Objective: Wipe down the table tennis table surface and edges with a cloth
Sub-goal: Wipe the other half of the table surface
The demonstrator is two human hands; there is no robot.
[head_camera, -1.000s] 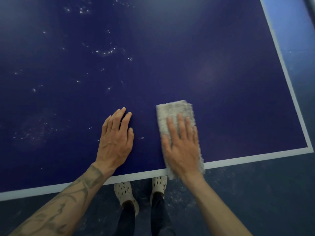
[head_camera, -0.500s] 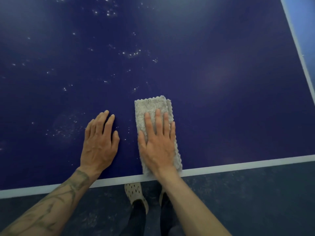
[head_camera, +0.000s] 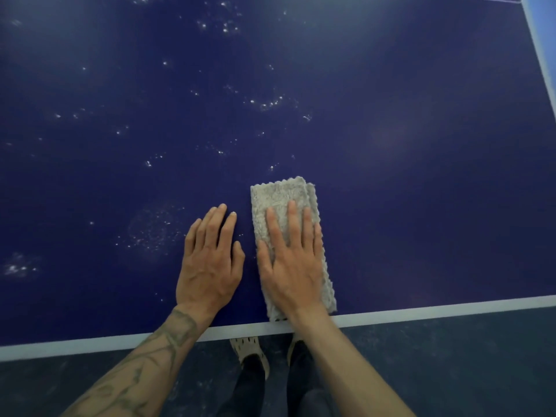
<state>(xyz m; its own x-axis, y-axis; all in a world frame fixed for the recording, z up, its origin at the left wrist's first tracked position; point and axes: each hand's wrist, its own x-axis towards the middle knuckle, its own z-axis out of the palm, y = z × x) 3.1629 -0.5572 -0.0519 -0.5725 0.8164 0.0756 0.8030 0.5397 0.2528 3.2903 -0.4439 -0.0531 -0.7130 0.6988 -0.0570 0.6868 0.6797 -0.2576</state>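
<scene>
Below my wrists, my pale shoes (head_camera: 249, 352) are standing on the dark floor (head_camera: 451, 371), toes tucked close under the near edge of the table tennis table (head_camera: 421, 176), so I am leaning over the top rather than reaching for it. Just behind the heel of my right hand (head_camera: 290, 266), the white edge line (head_camera: 451, 308) is running across, and the near end of the folded grey cloth (head_camera: 279, 194) is lapping onto it. I am pressing that hand flat on the cloth, fingers (head_camera: 291, 218) straight and slightly spread, gripping nothing, which I judge is spreading the pressure over the whole pad. Beside its thumb, near but apart, my left hand (head_camera: 210, 266) is lying palm-down on the bare blue top, fingers straight and close together, likely bracing my weight. The cloth's far end is showing just past my right fingertips. Beyond all the fingertips, and out to the left of my left hand, white specks (head_camera: 264, 103) are dotting the blue, so I judge most of the surface is waiting for the cloth.
</scene>
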